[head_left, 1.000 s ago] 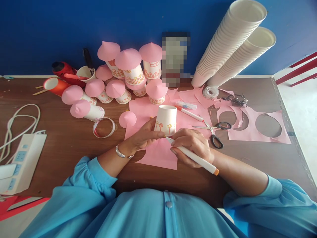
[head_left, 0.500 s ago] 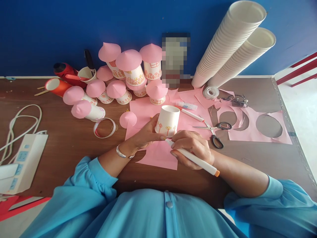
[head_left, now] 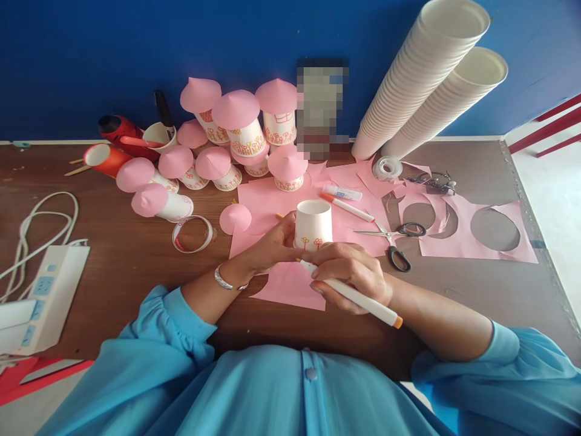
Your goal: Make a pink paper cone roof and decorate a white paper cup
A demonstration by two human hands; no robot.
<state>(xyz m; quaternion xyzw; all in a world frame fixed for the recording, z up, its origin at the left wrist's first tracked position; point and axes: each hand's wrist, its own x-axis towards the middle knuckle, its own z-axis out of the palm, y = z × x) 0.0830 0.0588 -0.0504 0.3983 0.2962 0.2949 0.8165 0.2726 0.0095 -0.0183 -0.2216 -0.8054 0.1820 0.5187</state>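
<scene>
My left hand (head_left: 276, 245) is closed on the left side of a white paper cup (head_left: 313, 225), which has red and yellow flowers drawn near its lower edge. In my right hand (head_left: 351, 275) is a white marker (head_left: 363, 301) with an orange end, its tip pointing left just below the cup. My right fingers hide part of the cup's bottom edge. Under both hands lies pink paper (head_left: 290, 287). A small pink paper cone (head_left: 235, 218) rests on the table left of the cup. Behind it stand several decorated cups with pink cone roofs (head_left: 236, 110).
Scissors (head_left: 393, 239) and a red-capped marker (head_left: 349, 208) lie right of the cup, near a glue stick (head_left: 342, 193) and cut pink scraps (head_left: 458, 242). Tall cup stacks (head_left: 417, 79) stand against the blue wall. A tape roll (head_left: 192, 234) and power strip (head_left: 54, 297) are on the left.
The cup has been turned in my left hand, so other flowers face me, and sits slightly right and lower. The marker has shifted a little left and down, with its tip now visible.
</scene>
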